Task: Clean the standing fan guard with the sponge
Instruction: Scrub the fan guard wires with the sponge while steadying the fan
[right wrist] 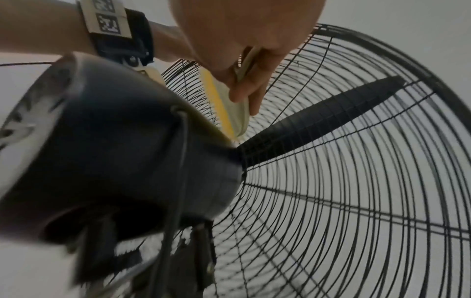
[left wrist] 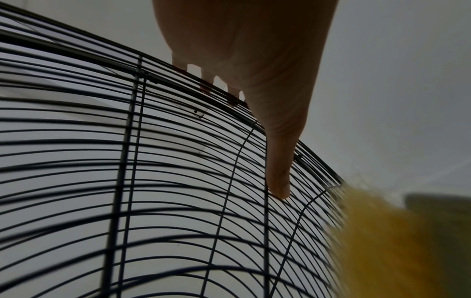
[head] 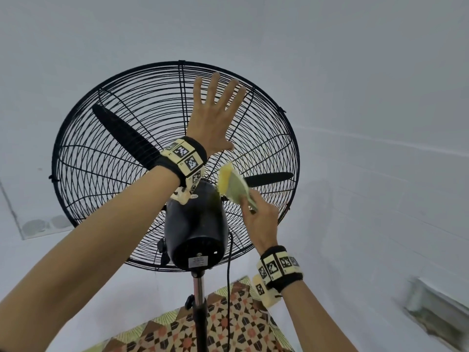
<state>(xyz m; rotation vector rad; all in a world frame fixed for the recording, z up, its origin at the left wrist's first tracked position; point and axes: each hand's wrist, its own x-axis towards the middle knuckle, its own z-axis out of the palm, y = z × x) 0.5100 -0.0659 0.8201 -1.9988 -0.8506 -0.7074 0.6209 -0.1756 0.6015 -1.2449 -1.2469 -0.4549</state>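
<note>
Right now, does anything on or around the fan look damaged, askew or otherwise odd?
Nothing stands out. The guard wires look even, left hand lies flat on it, right hand holds the sponge by the motor housing.

The motor housing (head: pixel 195 224) blocks the rear guard's (head: pixel 101 174) centre; open room lies around the guard's rim.

Patterned floor tiles (head: pixel 228 326) below; white walls (head: pixel 368 72) around.

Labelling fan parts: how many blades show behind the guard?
2. One long black fan blade points upper left; another points right, beside the yellow sponge. More may be hidden.
</note>
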